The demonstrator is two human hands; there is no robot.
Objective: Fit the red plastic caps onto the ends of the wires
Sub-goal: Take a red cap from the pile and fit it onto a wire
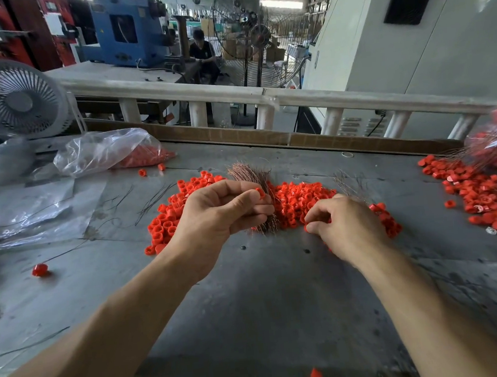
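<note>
Holding the thin, bendy wires [252, 182] and one cap [260, 192] in your left hand [214, 217], your right hand [345, 225] pinches a tiny, light cap from the middle pile [298, 199].

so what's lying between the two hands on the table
In the head view, red caps from the central pile fill the gap between the left hand and right hand, beside the left hand's wire bundle.

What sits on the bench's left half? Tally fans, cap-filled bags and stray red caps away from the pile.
White round plastic table fan: 1
Clear plastic bag holding red caps: 1
Stray red plastic caps: 3
Total: 5
</note>
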